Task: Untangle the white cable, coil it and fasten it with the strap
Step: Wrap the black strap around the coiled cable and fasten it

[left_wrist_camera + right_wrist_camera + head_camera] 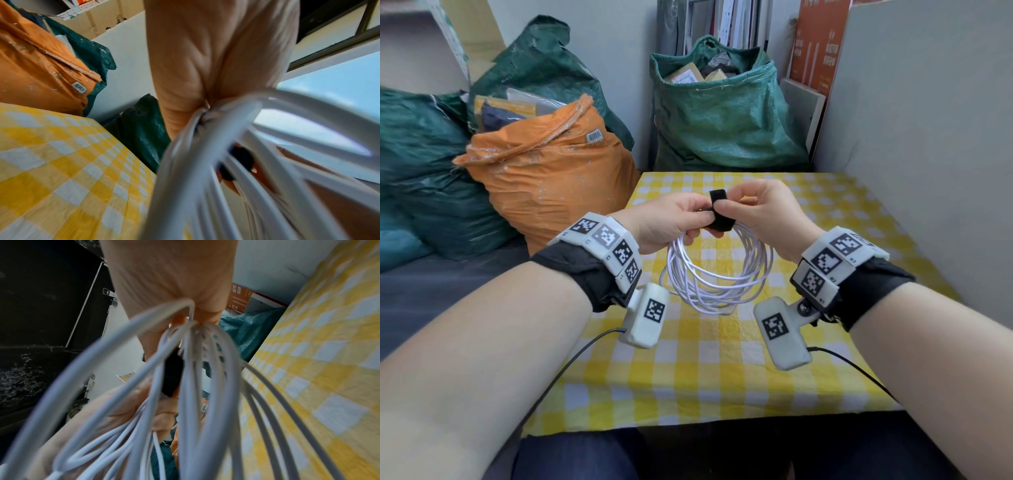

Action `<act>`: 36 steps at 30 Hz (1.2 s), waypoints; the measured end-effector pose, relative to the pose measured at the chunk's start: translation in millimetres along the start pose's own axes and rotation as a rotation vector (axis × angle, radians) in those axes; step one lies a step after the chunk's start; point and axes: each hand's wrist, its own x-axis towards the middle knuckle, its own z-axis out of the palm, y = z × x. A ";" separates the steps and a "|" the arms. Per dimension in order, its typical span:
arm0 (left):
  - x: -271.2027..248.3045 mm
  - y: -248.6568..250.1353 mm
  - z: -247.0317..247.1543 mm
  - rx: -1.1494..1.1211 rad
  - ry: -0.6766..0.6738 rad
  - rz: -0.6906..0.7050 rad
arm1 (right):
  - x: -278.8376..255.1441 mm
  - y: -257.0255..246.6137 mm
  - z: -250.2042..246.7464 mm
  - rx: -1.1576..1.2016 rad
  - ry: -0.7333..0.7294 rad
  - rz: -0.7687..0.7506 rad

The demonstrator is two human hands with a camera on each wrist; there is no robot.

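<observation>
The white cable (pixel 719 270) hangs as a round coil of several loops above the yellow checked table (pixel 722 359). A black strap (pixel 720 214) is wrapped over the top of the coil, one end sticking up. My left hand (pixel 671 222) grips the top of the coil and the strap from the left. My right hand (pixel 753 209) pinches the strap from the right, thumb and forefinger on it. In the left wrist view the cable loops (pixel 216 162) fan out blurred below the palm (pixel 205 56). In the right wrist view the cable (pixel 185 386) and a piece of black strap (pixel 171 376) show.
An orange sack (pixel 544 164) and green sacks (pixel 719 113) stand behind and left of the table. A grey wall panel (pixel 928 120) bounds the right side. Thin black leads (pixel 571 363) run from the wrist cameras across the near tablecloth.
</observation>
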 end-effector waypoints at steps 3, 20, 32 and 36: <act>0.2 0.0 0.9 -0.050 -0.020 0.010 | 0.7 0.4 1.6 0.033 0.070 -0.044; 13.0 -4.7 5.9 -0.357 0.136 -0.041 | -4.6 15.9 -2.1 -0.117 -0.130 -0.030; 18.6 -19.1 7.7 -0.420 -0.007 -0.201 | 16.2 41.4 -10.7 0.070 0.238 0.113; 26.4 -27.8 13.2 -0.533 0.139 -0.186 | 15.8 49.9 -10.7 0.229 0.073 0.324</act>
